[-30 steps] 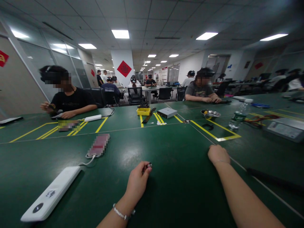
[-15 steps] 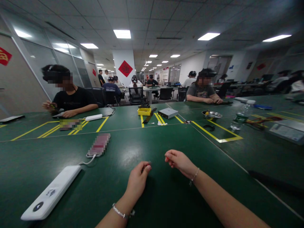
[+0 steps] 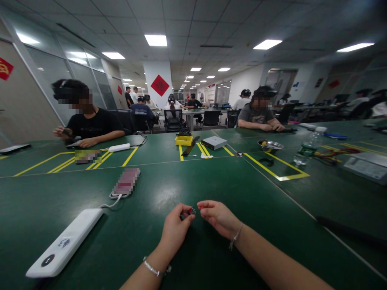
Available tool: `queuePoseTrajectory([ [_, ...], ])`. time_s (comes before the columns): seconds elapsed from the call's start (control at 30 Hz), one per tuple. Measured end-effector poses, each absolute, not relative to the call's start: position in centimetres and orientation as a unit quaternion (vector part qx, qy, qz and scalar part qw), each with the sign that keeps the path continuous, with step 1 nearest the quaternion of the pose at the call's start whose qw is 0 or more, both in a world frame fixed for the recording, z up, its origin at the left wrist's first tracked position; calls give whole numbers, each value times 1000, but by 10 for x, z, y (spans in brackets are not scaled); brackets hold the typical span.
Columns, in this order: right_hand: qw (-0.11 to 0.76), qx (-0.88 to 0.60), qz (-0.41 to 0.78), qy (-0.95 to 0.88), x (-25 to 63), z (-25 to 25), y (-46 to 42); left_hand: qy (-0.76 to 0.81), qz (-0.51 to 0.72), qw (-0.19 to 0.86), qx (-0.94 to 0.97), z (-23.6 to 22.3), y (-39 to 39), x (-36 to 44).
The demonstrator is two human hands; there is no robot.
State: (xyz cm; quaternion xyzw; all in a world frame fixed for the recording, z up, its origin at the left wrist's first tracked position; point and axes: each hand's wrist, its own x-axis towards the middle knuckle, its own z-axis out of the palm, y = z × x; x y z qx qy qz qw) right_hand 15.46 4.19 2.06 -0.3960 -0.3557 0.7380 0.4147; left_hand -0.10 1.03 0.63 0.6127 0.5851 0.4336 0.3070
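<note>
Just above the green table (image 3: 130,249), my left hand (image 3: 175,225) pinches a small, dark, roundish object (image 3: 192,211) with a bit of red on it, between thumb and forefinger. What kind of thing it is, I cannot make out. My right hand (image 3: 219,217) is close by on the right, its thumb and fingertips pressed together. A tiny red piece (image 3: 200,207) shows at those fingertips, mostly covered by them. A narrow gap separates the two hands' fingertips.
At left lie a white power bank (image 3: 68,241) and a phone (image 3: 125,183) joined by a cable. Farther back are a yellow tray (image 3: 184,141), a grey box (image 3: 214,142), a metal dish (image 3: 275,146) and a water bottle (image 3: 308,149). Two people sit across the table.
My right hand has moved left and slightly down, bringing its fingertips close to the object in my left hand. The left hand has stayed nearly in place, showing more of its object.
</note>
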Motion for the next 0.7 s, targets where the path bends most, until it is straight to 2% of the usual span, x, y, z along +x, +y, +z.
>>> queuePoseTrajectory([
  [0.33, 408, -381, 740, -375, 156, 16, 44, 566, 438, 303, 630, 8, 8, -3],
  [0.7, 441, -432, 698, -363, 148, 19, 38, 575, 402, 134, 700, 5, 4, 0],
])
